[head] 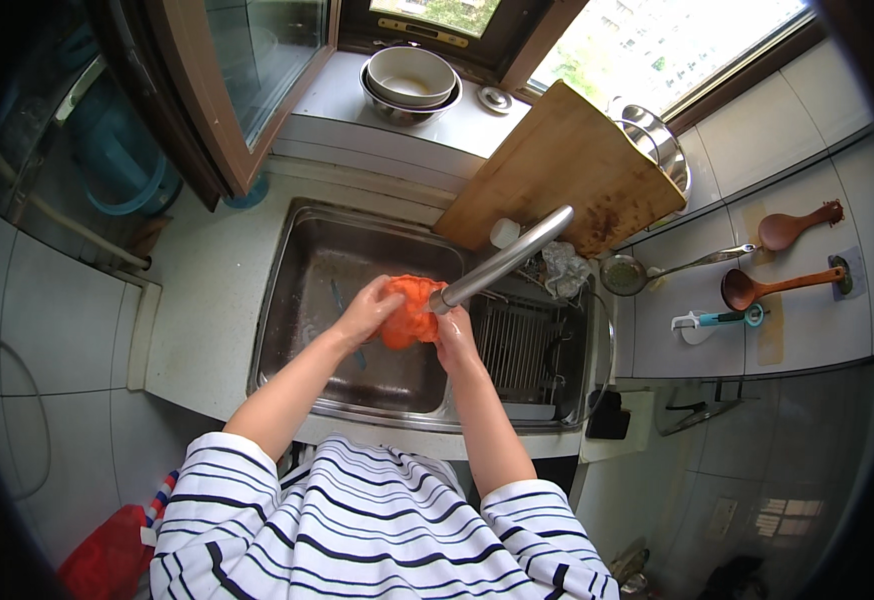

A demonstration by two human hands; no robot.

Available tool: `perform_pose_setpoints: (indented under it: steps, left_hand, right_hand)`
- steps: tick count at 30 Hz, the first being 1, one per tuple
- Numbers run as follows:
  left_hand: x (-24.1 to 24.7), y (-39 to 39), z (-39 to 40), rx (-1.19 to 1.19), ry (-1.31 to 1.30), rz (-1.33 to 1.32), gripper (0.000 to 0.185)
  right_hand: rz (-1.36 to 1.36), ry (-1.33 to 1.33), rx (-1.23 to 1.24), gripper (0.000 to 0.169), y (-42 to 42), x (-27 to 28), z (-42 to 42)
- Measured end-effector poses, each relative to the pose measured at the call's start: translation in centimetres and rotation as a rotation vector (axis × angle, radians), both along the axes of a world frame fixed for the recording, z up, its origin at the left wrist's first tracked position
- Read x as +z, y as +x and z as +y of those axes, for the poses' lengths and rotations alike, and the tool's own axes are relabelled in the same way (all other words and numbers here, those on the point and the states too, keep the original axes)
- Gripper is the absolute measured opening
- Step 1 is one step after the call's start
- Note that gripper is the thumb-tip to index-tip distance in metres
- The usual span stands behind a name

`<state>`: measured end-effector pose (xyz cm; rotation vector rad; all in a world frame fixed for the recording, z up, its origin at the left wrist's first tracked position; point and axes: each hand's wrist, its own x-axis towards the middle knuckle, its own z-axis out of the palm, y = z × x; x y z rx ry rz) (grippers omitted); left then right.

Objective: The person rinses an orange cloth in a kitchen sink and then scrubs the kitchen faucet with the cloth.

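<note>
An orange cloth (407, 319) is stretched between my two hands over the left basin of a stainless steel sink (377, 244). My left hand (369, 307) grips its left side, thumb on top. On the right side, my right hand (454, 326) holds the cloth, partly hidden by the spout. The steel faucet spout (508, 259) reaches over from the right, its tip just above the cloth. My skin looks wet. Below the cloth, a thin blue strip-like object (337, 295) lies on the basin floor, partly covered by the cloth and my left hand.
A wire dish rack (519, 352) fills the right basin. Behind the faucet leans a wooden cutting board (557, 169). Nested bowls (410, 79) stand on the windowsill. Ladles (744, 289) and a peeler (714, 319) hang on the right wall. An open window sash (257, 82) juts in at left.
</note>
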<state>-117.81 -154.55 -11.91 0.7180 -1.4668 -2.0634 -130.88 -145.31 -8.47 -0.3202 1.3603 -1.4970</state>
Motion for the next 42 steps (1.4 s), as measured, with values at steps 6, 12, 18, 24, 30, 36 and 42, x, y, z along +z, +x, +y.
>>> perform_pose_setpoints:
  steps: [6, 12, 18, 24, 30, 36, 42]
  left_hand:
    - [3.7, -3.3, 4.8, 0.092, -0.723, -0.38, 0.034]
    - [2.2, -3.3, 1.3, 0.317, -0.484, -0.512, 0.041]
    - [2.3, -3.5, 2.3, 0.226, -0.427, -0.541, 0.041]
    - [-3.6, 0.0, -2.6, 0.053, -0.032, -0.104, 0.028]
    - [3.9, 1.8, -0.9, -0.337, -0.398, -0.262, 0.033]
    - [3.4, -1.4, 1.1, -0.104, -0.364, -0.244, 0.035]
    - [2.3, -3.4, 1.7, 0.23, -0.664, -0.514, 0.022]
  right_hand:
    - [-0.653, -0.152, -0.12, 0.03, 0.3, -7.7, -1.2]
    - [-0.028, 0.108, -0.328, 0.029, 4.1, -2.5, -2.7]
    - [-0.08, 0.141, -0.14, 0.024, 1.1, -1.6, -0.7]
    - [0.014, 0.167, 0.266, 0.025, -2.1, 2.3, 1.2]
    - [0.232, 0.101, 0.237, 0.02, -3.5, 4.2, 0.8]
    - [0.235, 0.071, 0.006, 0.018, -0.6, -0.8, -0.7]
    - [-0.289, 0.142, -0.229, 0.033, 3.1, -1.6, -1.8]
